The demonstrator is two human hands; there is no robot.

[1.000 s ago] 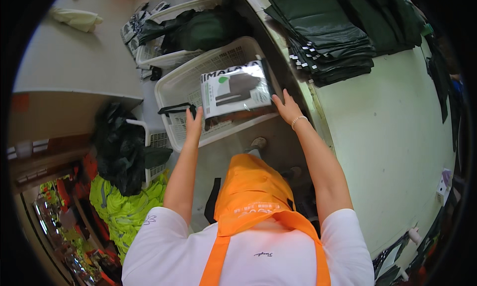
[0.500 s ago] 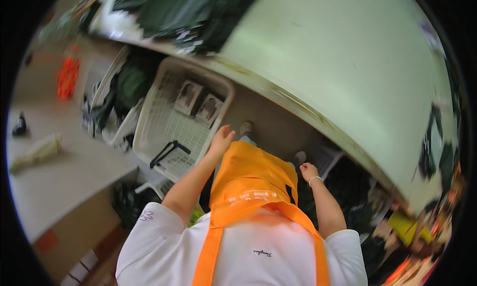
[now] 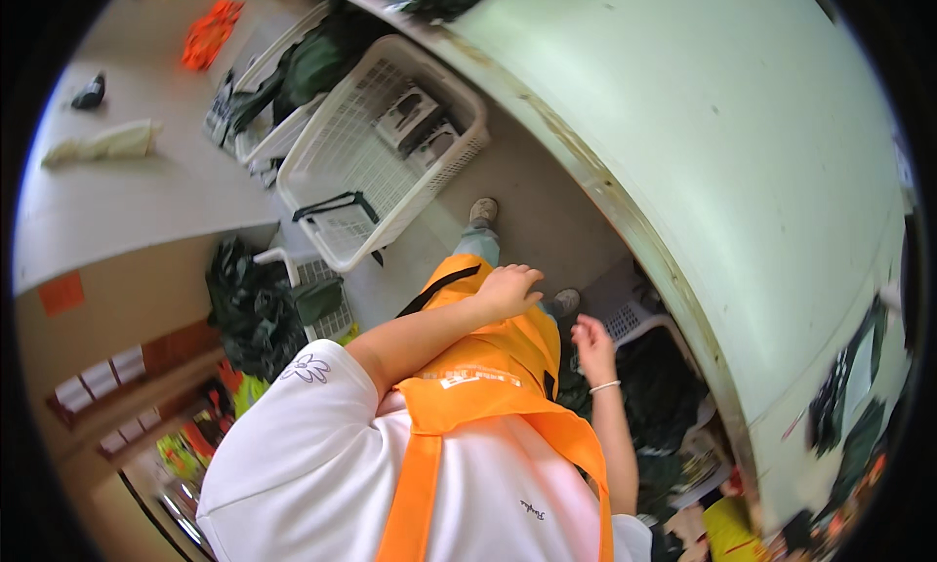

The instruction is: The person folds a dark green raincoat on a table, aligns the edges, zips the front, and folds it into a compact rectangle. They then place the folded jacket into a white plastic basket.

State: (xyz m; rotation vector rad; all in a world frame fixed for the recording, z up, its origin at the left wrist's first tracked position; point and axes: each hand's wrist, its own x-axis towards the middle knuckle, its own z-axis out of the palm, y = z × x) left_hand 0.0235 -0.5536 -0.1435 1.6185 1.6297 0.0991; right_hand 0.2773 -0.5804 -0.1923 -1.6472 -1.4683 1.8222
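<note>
My left hand point(image 3: 509, 291) is in front of the orange apron point(image 3: 476, 362), its fingers loosely stretched out and nothing in it. To its right hangs my right hand point(image 3: 592, 350), empty too, with a pale bracelet at the wrist and fingers slightly bent but apart. Ahead on the left, out of reach of both hands, stands a white plastic basket point(image 3: 337, 138). Inside lie two boxes with dark pictures point(image 3: 408, 116), and a dark green strap point(image 3: 337, 206) hangs across its near end.
A large pale table point(image 3: 703, 123) curves along the right, dark green fabric pieces point(image 3: 851, 367) on it. Beneath its edge stand baskets of dark material point(image 3: 664, 377). On the left are another table point(image 3: 127, 186), an orange bundle point(image 3: 211, 33) and a basket with dark green bags point(image 3: 259, 303).
My body and view have turned to the right. My left hand has moved from near the basket's rim to in front of the apron. The right hand has lifted its fingers somewhat.
</note>
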